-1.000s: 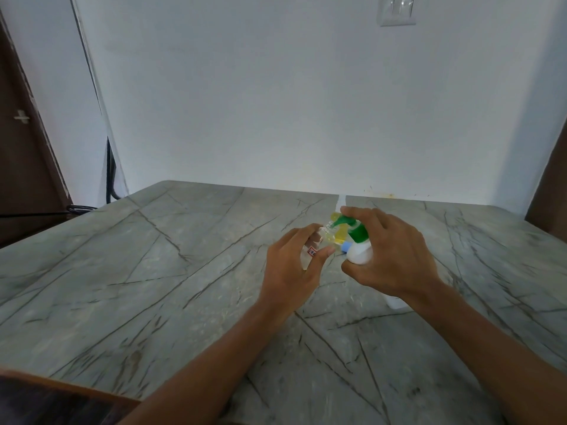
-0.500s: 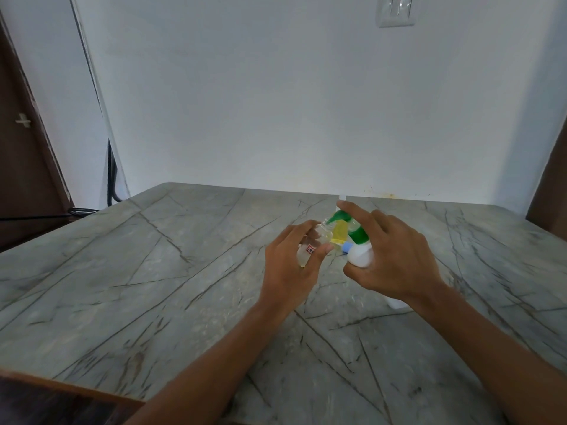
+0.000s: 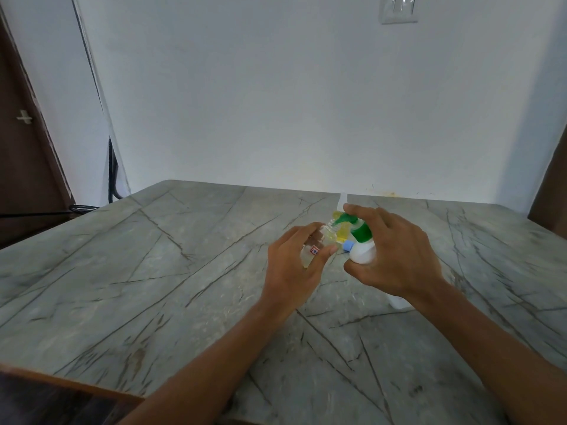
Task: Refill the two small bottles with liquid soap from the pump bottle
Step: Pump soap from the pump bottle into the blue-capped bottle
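My left hand (image 3: 294, 268) is closed around a small clear bottle (image 3: 325, 240) holding pale yellow liquid, with a red and white label by my thumb. It holds the bottle tilted, its open neck right under the green pump nozzle. My right hand (image 3: 399, 256) grips the white pump bottle (image 3: 363, 253), and its index finger lies on top of the green pump head (image 3: 359, 230). A second small bottle (image 3: 341, 229) with yellow liquid and a white tip stands just behind them, partly hidden. A small blue cap (image 3: 348, 246) shows beside the pump bottle.
Everything is on a grey veined stone table (image 3: 184, 286) that reaches the white wall. A switch plate (image 3: 398, 9) hangs high on that wall. A dark door (image 3: 27, 148) and a black cable (image 3: 113, 179) are at the left, and a wooden edge (image 3: 61, 384) is at the front left.
Both hands keep their grips in nearly the same place. The view has shifted slightly.
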A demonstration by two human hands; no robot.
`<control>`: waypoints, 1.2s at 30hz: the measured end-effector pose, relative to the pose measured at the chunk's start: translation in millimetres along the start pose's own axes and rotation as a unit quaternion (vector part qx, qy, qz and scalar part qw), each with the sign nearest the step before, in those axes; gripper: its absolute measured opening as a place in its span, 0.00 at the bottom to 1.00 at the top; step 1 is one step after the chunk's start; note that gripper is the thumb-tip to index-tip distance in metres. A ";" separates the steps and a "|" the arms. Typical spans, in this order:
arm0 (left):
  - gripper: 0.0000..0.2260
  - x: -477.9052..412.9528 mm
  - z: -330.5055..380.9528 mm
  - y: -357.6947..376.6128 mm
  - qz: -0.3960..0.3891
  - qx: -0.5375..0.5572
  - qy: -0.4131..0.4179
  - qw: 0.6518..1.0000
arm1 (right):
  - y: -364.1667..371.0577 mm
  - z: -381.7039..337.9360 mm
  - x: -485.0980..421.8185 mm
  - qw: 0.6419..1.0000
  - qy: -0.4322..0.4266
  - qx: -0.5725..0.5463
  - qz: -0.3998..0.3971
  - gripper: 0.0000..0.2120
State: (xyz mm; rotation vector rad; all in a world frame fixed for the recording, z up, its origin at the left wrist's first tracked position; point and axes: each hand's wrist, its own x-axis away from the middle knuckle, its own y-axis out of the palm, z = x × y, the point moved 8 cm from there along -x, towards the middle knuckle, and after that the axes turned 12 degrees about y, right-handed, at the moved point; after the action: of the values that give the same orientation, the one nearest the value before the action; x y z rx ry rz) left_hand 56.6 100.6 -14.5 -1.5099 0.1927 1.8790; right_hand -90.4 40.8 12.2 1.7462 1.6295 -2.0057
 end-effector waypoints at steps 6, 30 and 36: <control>0.19 1.1 2.4 2.4 -0.009 -0.001 0.009 1.000 | -1.6 -1.5 1.2 1.000 -0.003 -0.002 0.010 0.39; 0.19 0.6 5.2 0.7 -0.004 -0.008 0.015 1.000 | -2.5 -2.3 1.5 1.000 -0.004 0.006 -0.003 0.39; 0.21 1.7 7.8 2.5 -0.011 -0.004 0.024 1.000 | -3.0 -1.8 1.7 1.000 -0.007 0.000 0.001 0.38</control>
State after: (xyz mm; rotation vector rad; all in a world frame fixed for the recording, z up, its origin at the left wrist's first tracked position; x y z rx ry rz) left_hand 48.8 103.5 -14.4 -1.5578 0.1917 1.8294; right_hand -91.6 44.4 13.3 1.7292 1.6242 -2.0121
